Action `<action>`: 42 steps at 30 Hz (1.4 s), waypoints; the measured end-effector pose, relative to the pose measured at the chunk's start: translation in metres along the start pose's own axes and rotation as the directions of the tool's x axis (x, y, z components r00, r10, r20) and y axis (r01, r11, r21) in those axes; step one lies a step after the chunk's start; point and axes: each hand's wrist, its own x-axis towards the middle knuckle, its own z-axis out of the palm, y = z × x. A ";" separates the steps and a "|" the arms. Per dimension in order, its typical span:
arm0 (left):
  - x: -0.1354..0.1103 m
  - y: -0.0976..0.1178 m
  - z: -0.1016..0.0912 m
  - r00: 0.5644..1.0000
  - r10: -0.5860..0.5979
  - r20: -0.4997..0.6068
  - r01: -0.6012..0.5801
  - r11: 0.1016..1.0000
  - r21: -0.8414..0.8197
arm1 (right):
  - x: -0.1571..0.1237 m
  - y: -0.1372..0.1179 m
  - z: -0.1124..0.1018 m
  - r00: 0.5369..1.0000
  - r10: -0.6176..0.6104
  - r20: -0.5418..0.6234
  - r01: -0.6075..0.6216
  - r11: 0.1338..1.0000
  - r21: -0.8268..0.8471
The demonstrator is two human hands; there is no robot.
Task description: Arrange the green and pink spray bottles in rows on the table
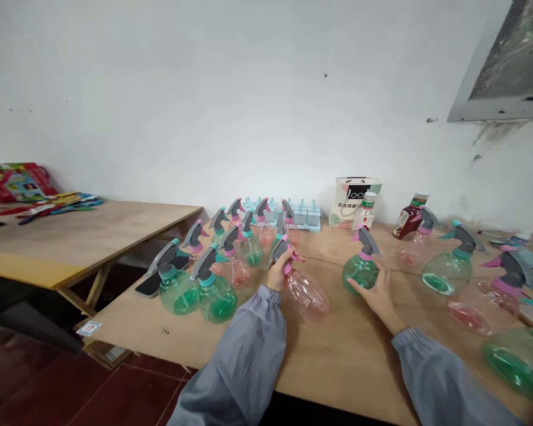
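My left hand [279, 269] is closed around the neck of a pink spray bottle [305, 296] that leans over on the wooden table [337, 355]. My right hand [376, 291] grips the round body of a green spray bottle [359, 269] that stands upright with a pink collar and grey trigger. Both arms wear grey sleeves. A cluster of several green and pink spray bottles [217, 278] stands just left of my left hand.
More spray bottles [448, 269] sit at the right, one green one [522, 358] lying near the edge. A phone [153, 283] lies at the left edge. A white carton [353, 201], a red bottle [408, 220] and a blue tray [304, 216] line the wall. A second table [71, 236] is at left.
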 end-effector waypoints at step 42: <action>-0.014 0.033 -0.010 0.949 0.174 0.262 -0.288 0.814 0.504 | 0.002 -0.004 -0.001 0.999 0.050 0.015 -0.050 0.998 0.045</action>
